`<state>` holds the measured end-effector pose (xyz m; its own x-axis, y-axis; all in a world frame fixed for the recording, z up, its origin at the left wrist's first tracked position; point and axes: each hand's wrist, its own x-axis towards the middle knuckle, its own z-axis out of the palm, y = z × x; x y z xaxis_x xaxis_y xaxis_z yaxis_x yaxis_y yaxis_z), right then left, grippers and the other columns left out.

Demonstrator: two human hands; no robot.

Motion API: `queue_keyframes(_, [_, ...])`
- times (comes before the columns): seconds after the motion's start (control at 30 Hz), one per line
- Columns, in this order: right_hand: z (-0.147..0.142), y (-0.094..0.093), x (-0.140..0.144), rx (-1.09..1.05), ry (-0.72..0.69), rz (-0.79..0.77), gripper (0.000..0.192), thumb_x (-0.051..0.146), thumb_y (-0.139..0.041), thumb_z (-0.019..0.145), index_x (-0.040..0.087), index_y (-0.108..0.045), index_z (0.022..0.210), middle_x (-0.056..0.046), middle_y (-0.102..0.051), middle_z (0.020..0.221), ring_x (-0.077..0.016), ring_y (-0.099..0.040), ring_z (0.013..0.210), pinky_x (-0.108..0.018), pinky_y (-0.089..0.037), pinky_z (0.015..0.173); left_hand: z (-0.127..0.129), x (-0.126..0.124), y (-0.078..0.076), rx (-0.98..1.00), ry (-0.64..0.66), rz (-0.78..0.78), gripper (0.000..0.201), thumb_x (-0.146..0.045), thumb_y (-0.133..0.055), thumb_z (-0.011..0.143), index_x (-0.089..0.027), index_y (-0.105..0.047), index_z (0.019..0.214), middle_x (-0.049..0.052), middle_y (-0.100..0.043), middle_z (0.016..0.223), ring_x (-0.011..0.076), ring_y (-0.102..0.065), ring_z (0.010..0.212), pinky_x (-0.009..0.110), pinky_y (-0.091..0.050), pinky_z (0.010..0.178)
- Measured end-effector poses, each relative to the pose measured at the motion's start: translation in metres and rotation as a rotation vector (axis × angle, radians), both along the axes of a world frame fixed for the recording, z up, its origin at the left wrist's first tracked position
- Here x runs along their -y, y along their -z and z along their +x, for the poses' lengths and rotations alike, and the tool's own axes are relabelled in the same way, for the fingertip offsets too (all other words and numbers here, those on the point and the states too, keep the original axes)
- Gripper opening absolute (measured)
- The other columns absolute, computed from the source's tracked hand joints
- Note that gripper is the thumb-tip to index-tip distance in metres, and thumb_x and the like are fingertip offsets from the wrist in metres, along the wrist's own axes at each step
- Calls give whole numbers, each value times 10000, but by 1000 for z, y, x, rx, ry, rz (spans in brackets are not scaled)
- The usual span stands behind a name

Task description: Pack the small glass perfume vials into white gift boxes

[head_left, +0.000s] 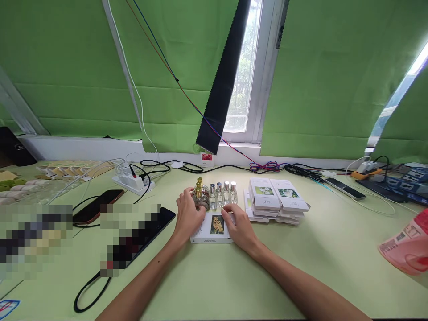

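Note:
A flat white box [207, 228] with a yellow-flower picture lies in front of me. My right hand [241, 226] is curled over its right end, thumb on the top face and fingertips at the far edge. My left hand [190, 213] bends around the nearest gold-capped glass perfume bottle [198, 193], its wrist over the box's left end. Part of that bottle is hidden by the fingers. Just beyond the box, several silver-capped glass bottles [220, 196] stand upright in a row. More gold caps show behind the held bottle.
Stacked white flower-picture boxes [279, 198] stand right of the bottles. At left are a tablet-like device [162, 218], a phone [100, 206] and a power strip [133, 180] with cables. A pink packet [406, 247] and another phone [344, 188] lie at right.

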<state>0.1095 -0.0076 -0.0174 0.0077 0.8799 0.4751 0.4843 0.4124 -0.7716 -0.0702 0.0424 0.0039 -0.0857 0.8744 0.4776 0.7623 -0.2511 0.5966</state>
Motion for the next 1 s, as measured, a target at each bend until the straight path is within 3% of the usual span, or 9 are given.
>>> queue_keyframes(0.57, [-5, 2, 0, -23, -39, -2, 277, 369, -448, 1018, 203, -649, 924, -64, -700, 924, -205, -641, 872, -312, -483, 800, -8, -2, -2, -147, 31, -79, 438, -211, -558, 781, -213, -489, 1213, 123, -555, 1240, 353, -506, 1165, 489, -484, 967])
queue_keyframes(0.8, [-8, 2, -1, -24, -20, 4, 326, 377, -403, 1039, 204, -626, 876, -57, -685, 884, -201, -620, 842, -302, -460, 774, -9, -5, 2, -203, -13, -125, 477, -246, -575, 776, -185, -530, 1248, 136, -553, 1101, 367, -514, 1124, 481, -486, 924])
queue_keyframes(1.0, [-8, 5, -2, -30, 3, -10, 341, 395, -391, 1045, 210, -618, 871, -54, -682, 889, -205, -602, 875, -305, -441, 788, -8, -6, 2, -251, -31, -228, 569, -227, -550, 814, -126, -465, 1368, 159, -572, 1212, 364, -487, 1216, 423, -468, 945])
